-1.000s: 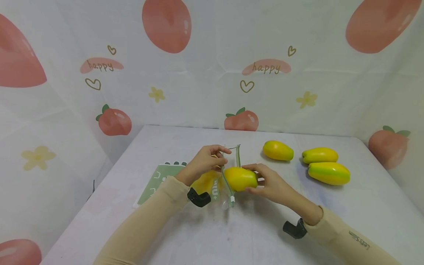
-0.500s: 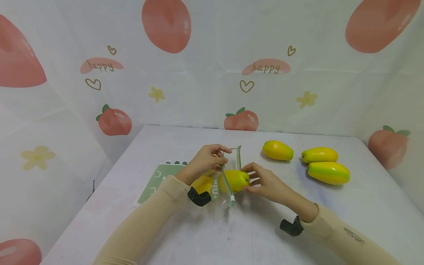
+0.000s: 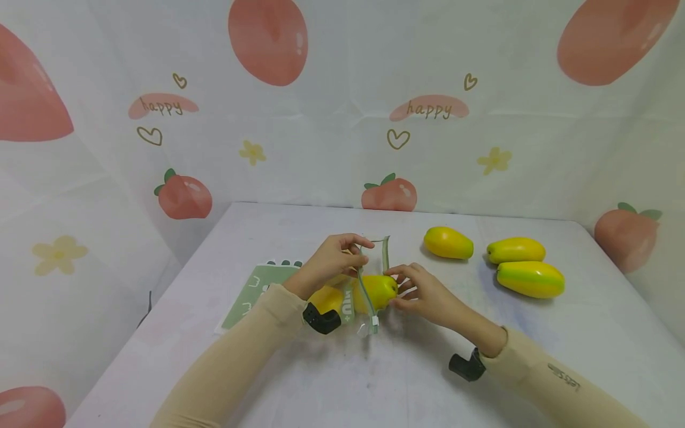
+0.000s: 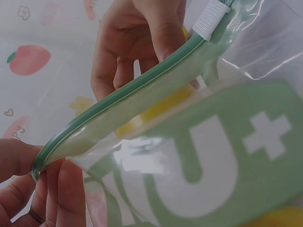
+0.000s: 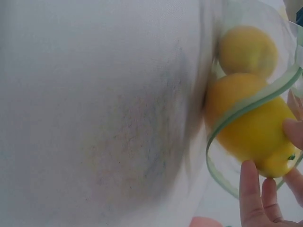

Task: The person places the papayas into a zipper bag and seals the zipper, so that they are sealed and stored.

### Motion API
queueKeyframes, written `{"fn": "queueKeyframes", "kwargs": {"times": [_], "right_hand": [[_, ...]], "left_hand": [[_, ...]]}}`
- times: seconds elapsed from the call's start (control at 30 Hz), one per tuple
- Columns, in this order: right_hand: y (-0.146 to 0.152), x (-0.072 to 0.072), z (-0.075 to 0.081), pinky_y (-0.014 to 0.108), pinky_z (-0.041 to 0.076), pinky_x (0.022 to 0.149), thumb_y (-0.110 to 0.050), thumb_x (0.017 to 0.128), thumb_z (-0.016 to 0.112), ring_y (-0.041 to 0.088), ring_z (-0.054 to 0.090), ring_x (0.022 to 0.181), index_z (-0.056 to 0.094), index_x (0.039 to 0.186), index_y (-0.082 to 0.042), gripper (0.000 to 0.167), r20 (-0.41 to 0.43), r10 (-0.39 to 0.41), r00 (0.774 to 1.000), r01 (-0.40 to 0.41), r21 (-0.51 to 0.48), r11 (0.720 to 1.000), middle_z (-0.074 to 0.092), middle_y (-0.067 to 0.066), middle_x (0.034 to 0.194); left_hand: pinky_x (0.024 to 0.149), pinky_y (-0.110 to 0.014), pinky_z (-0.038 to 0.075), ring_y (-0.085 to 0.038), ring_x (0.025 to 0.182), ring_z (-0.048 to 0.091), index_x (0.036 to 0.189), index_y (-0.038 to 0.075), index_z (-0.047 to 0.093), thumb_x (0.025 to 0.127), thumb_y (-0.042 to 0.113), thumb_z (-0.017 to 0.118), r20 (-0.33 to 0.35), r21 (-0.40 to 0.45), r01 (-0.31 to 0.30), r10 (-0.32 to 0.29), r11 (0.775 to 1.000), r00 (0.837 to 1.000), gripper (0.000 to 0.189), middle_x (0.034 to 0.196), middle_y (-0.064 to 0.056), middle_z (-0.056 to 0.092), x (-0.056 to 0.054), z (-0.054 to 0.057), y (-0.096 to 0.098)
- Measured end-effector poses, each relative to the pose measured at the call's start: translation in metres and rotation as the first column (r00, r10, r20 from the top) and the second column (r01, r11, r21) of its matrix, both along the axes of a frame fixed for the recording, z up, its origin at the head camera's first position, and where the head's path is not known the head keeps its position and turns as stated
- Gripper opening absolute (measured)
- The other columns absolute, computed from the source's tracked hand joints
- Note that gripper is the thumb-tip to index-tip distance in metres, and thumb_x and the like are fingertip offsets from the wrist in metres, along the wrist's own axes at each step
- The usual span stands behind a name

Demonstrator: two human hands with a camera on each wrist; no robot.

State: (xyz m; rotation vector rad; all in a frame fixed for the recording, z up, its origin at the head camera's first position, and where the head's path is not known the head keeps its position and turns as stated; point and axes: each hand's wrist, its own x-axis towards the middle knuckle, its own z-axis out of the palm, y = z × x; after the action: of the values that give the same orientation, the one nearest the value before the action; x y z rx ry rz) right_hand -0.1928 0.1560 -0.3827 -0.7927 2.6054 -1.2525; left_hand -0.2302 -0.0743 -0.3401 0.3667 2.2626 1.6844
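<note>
My left hand [image 3: 334,261] pinches the green-edged rim of a clear zip bag [image 3: 348,306], holding its mouth apart. In the left wrist view the left thumb and fingers grip one corner of the rim, and a white slider [image 4: 211,19] sits farther along. A yellow papaya [image 3: 376,291] lies mostly inside the mouth, its stem end sticking out. My right hand [image 3: 428,294] holds that end, thumb on one side and fingers on the other, as the right wrist view shows. Deeper in the bag is another papaya [image 5: 248,52], partly hidden by the left wrist in the head view.
Three more papayas lie on the table at the right: one papaya [image 3: 448,242] behind the right hand, and a pair [image 3: 516,251] farther right. A green-printed flat bag [image 3: 262,282] lies left, partly under the left forearm. A patterned cloth backdrop [image 3: 342,119] hangs behind.
My right hand has moved left, taking the papaya farther into the bag; its grip has slid back to the stem end. The left hand stays at the rim.
</note>
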Motion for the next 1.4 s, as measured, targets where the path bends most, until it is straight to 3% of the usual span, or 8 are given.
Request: {"fn": "queueKeyframes", "kwargs": {"times": [0.17, 0.37, 0.63, 0.87, 1.03, 1.2, 1.4], "right_hand": [[-0.002, -0.003, -0.004, 0.034, 0.058, 0.081, -0.007, 0.084, 0.073, 0.026, 0.063, 0.095, 0.054, 0.129, -0.004, 0.049, -0.015, 0.011, 1.000, -0.011, -0.008, 1.000, 0.051, 0.013, 0.106], [-0.007, -0.004, -0.007, 0.033, 0.058, 0.081, -0.005, 0.085, 0.072, 0.027, 0.064, 0.096, 0.052, 0.129, -0.002, 0.049, 0.022, -0.011, 1.000, 0.011, -0.012, 1.000, 0.053, 0.015, 0.108], [-0.014, -0.005, -0.009, 0.034, 0.058, 0.081, -0.004, 0.085, 0.071, 0.028, 0.065, 0.097, 0.050, 0.120, 0.001, 0.040, 0.050, -0.043, 0.998, 0.045, -0.039, 0.998, 0.061, 0.015, 0.107], [-0.017, -0.005, -0.011, 0.034, 0.058, 0.079, -0.002, 0.084, 0.070, 0.030, 0.066, 0.096, 0.056, 0.113, 0.001, 0.033, 0.023, 0.005, 1.000, -0.004, -0.057, 0.998, 0.064, 0.016, 0.108], [-0.019, -0.005, -0.011, 0.032, 0.058, 0.077, -0.002, 0.084, 0.070, 0.025, 0.067, 0.091, 0.060, 0.113, -0.001, 0.031, -0.040, 0.038, 0.998, -0.040, -0.034, 0.999, 0.067, 0.014, 0.107], [-0.021, -0.005, -0.008, 0.032, 0.057, 0.079, -0.003, 0.086, 0.068, 0.022, 0.066, 0.093, 0.064, 0.112, -0.004, 0.027, -0.021, 0.051, 0.998, -0.050, 0.024, 0.998, 0.068, 0.010, 0.110], [-0.022, -0.002, -0.003, 0.023, 0.053, 0.075, -0.002, 0.088, 0.064, 0.022, 0.066, 0.094, 0.067, 0.111, -0.004, 0.023, -0.027, 0.067, 0.997, -0.066, 0.039, 0.997, 0.069, 0.008, 0.110]], "left_hand": [[0.070, -0.032, 0.059, -0.018, 0.069, 0.053, 0.116, 0.009, 0.066, 0.090, 0.006, 0.064, -0.004, -0.006, -0.002, 0.002, 1.000, 1.000, 0.027, 0.083, -0.004, 0.053, 0.000, 0.000, 0.000], [0.071, -0.032, 0.059, -0.018, 0.071, 0.056, 0.115, 0.010, 0.067, 0.090, 0.006, 0.064, 0.000, -0.018, -0.009, 0.009, 1.000, 1.000, 0.026, 0.083, -0.005, 0.055, -0.001, 0.000, 0.001], [0.069, -0.030, 0.058, -0.019, 0.072, 0.055, 0.115, 0.011, 0.067, 0.090, 0.008, 0.065, 0.008, -0.009, -0.011, 0.011, 1.000, 1.000, 0.026, 0.084, -0.005, 0.055, -0.001, 0.001, 0.001], [0.069, -0.030, 0.058, -0.018, 0.071, 0.054, 0.115, 0.011, 0.067, 0.090, 0.007, 0.065, 0.011, -0.007, -0.013, 0.013, 1.000, 1.000, 0.026, 0.084, -0.005, 0.054, -0.001, 0.001, 0.000], [0.071, -0.031, 0.058, -0.019, 0.072, 0.054, 0.115, 0.012, 0.067, 0.090, 0.008, 0.064, -0.001, -0.024, -0.018, 0.018, 1.000, 1.000, 0.026, 0.085, -0.005, 0.054, -0.002, 0.001, 0.000], [0.073, -0.032, 0.059, -0.019, 0.074, 0.056, 0.117, 0.012, 0.067, 0.090, 0.010, 0.064, -0.017, -0.046, -0.010, 0.009, 0.999, 1.000, 0.026, 0.086, -0.005, 0.054, -0.001, 0.003, -0.001], [0.073, -0.032, 0.059, -0.019, 0.073, 0.057, 0.117, 0.011, 0.066, 0.091, 0.009, 0.064, -0.030, -0.050, 0.004, -0.005, 0.999, 1.000, 0.027, 0.085, -0.005, 0.055, -0.001, 0.003, -0.001]]}}
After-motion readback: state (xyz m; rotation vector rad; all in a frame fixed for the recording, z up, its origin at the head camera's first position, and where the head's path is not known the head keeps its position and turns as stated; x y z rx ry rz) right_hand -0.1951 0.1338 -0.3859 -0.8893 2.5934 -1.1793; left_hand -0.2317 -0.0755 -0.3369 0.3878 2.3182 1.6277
